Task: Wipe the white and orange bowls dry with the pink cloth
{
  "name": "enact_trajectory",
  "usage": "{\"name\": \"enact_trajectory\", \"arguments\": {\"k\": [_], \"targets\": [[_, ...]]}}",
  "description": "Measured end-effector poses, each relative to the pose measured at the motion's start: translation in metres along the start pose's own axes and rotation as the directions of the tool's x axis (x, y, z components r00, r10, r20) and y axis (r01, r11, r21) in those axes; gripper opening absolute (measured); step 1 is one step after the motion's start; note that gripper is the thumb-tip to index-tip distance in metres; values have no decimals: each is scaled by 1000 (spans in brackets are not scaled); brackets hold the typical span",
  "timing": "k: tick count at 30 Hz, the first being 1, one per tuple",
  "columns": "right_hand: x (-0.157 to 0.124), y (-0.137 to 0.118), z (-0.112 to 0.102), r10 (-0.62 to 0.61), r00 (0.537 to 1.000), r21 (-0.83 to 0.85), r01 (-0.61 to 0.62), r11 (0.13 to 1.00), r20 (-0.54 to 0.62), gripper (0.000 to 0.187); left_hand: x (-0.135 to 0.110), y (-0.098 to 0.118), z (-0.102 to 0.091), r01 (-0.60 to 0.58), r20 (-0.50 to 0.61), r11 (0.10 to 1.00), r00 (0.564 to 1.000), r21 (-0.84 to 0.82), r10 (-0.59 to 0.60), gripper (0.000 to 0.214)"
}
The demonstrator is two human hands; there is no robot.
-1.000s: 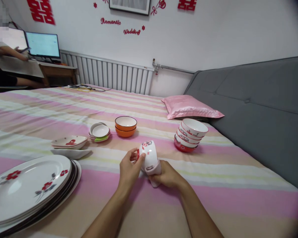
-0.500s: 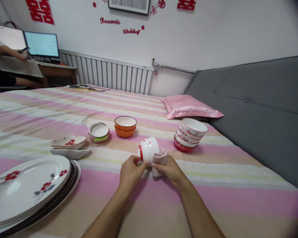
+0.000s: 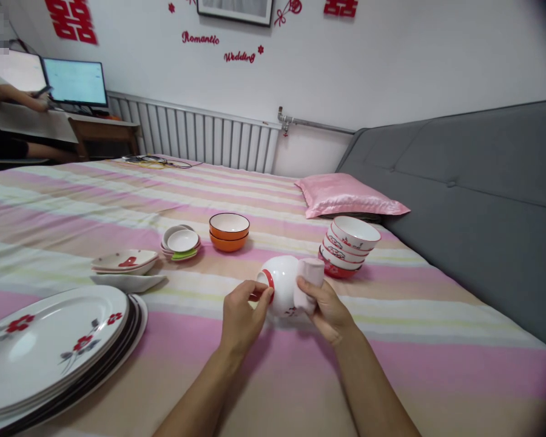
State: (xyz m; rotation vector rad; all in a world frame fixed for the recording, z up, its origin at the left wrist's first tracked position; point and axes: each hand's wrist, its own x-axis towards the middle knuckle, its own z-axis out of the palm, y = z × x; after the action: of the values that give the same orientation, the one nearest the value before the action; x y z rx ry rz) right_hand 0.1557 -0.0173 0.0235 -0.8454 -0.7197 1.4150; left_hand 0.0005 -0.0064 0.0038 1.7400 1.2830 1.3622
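Observation:
My left hand (image 3: 241, 315) pinches the red rim of a white bowl (image 3: 282, 288) that lies on its side above the striped bedspread. My right hand (image 3: 325, 306) presses a small pink cloth (image 3: 312, 276) against the bowl's outside on the right. Both hands are closed around what they hold, in the middle foreground.
A tilted stack of red-and-white bowls (image 3: 349, 246) stands just behind my right hand. Orange bowls (image 3: 230, 232), small saucers (image 3: 182, 243) and shallow dishes (image 3: 125, 264) sit further left. Large flowered plates (image 3: 50, 346) lie at the lower left. A pink pillow (image 3: 348, 195) and grey headboard (image 3: 473, 188) are at right. A person sits at a desk far left.
The bowl has been turned in my hands, its base swinging round. The cloth moved from under the bowl up to its right side.

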Motion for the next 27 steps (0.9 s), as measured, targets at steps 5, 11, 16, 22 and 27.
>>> {"name": "enact_trajectory", "arguments": {"k": [5, 11, 16, 22, 27], "targets": [[3, 4, 0, 17, 999, -43, -16, 999, 34, 34, 1, -2, 0, 162, 48, 987, 986, 19, -162, 22], [3, 8, -4, 19, 994, -227, 6, 974, 108, 42, 4, -6, 1, 215, 46, 976, 976, -22, -214, 23], [1, 8, -6, 86, 968, -341, -1, 940, 235, 42, 3, -10, -1, 231, 4, 970, 973, -76, -231, 23], [4, 18, -12, 194, 942, -513, -27, 858, 273, 36, 7, -14, -2, 247, -64, 968, 966, -49, -250, 22], [9, 28, -17, 195, 945, -590, -2, 807, 264, 21, 8, -16, -2, 256, -84, 966, 962, -40, -259, 24]]}}
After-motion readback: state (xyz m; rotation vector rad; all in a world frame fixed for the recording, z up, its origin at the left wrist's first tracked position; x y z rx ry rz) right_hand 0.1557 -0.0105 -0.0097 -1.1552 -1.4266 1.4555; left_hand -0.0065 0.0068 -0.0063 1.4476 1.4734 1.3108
